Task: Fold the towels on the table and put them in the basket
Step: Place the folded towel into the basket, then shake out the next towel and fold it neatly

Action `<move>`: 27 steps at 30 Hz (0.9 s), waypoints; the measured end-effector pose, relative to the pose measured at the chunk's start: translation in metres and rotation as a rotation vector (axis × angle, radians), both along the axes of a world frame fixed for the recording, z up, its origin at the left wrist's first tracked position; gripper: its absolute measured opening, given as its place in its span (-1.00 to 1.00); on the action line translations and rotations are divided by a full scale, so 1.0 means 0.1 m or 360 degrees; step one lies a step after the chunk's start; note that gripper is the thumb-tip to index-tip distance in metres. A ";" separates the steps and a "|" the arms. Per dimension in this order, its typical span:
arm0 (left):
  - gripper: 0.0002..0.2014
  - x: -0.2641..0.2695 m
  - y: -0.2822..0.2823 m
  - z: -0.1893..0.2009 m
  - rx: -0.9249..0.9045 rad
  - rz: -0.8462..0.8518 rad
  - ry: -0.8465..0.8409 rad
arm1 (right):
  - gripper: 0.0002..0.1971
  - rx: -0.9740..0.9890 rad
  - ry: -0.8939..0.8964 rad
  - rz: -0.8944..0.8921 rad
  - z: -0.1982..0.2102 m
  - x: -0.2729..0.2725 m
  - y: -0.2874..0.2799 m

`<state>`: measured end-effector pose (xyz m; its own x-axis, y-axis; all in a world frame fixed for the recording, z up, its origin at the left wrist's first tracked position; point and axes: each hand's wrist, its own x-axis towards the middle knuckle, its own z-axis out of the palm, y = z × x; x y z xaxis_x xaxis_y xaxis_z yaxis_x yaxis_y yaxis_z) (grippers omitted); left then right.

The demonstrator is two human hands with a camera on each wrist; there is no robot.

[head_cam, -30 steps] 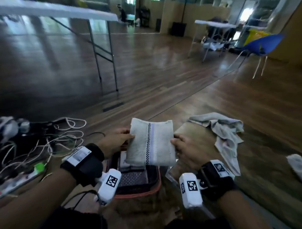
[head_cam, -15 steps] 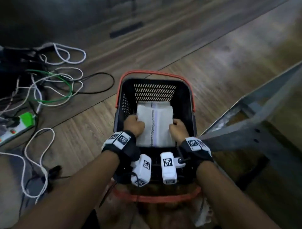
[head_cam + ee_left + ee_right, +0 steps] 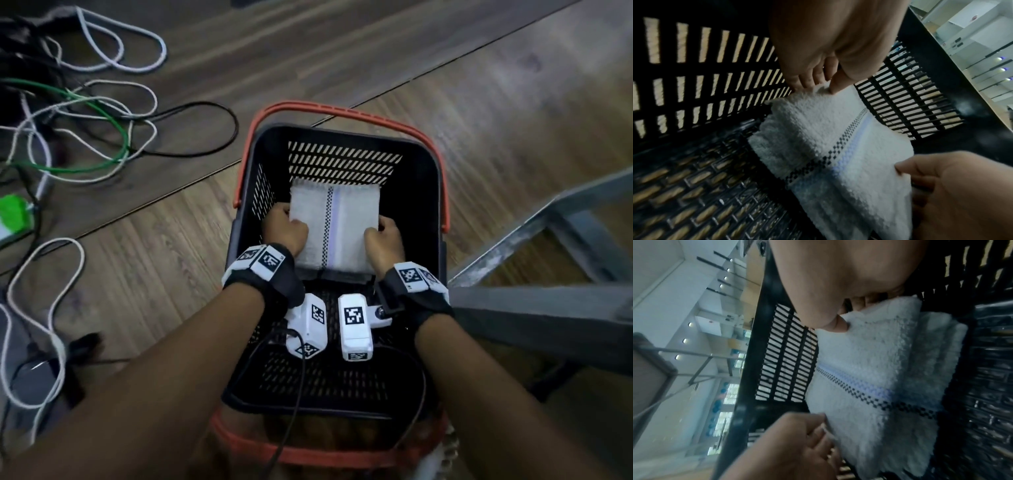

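A folded white towel [image 3: 334,226] with a dark checkered stripe lies inside the black basket [image 3: 342,132], toward its far wall. My left hand [image 3: 286,230] grips the towel's left edge and my right hand [image 3: 383,238] grips its right edge. In the left wrist view the left thumb and fingers [image 3: 835,86] pinch the towel [image 3: 828,146] close to the slatted basket wall [image 3: 694,81]. The right wrist view has my right hand [image 3: 840,321] pinching the towel [image 3: 869,369], which sits on more folded white cloth [image 3: 937,361] on the basket floor.
The basket has red handles [image 3: 342,111] and stands on a wooden floor. Loose cables [image 3: 85,137] and a green power strip [image 3: 13,214] lie to the left. A grey metal table frame [image 3: 548,301] stands close on the right.
A second ago both hands held the folded towel up in the air above the basket. They have since carried it down into the basket, and the head view has tilted down.
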<state>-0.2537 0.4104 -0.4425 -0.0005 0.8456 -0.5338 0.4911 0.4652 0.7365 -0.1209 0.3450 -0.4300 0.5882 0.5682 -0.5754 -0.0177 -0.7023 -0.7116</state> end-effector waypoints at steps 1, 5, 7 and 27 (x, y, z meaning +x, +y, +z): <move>-0.61 0.01 -0.01 0.02 0.0066 -0.0031 0.0019 | -0.48 0.0008 -0.0076 0.0006 0.00 -0.01 0.00; -0.49 0.04 -0.09 0.01 0.0680 -0.0543 0.0316 | -0.40 0.0164 -0.1126 0.0488 0.01 -0.18 -0.02; -0.49 0.07 -0.12 -0.10 0.0772 -0.0828 0.0575 | -0.41 0.0109 -0.1431 0.0804 -0.09 -0.21 -0.01; -0.54 -0.04 -0.20 0.27 0.0124 -0.1668 0.1215 | -0.53 -0.0578 -0.0678 0.1505 0.49 -0.04 -0.24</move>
<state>-0.2576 0.3900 -0.4152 0.3956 0.6569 -0.6418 0.8976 -0.4245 0.1187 -0.1248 0.3208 -0.3810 0.1945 0.7321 -0.6528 0.8361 -0.4718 -0.2799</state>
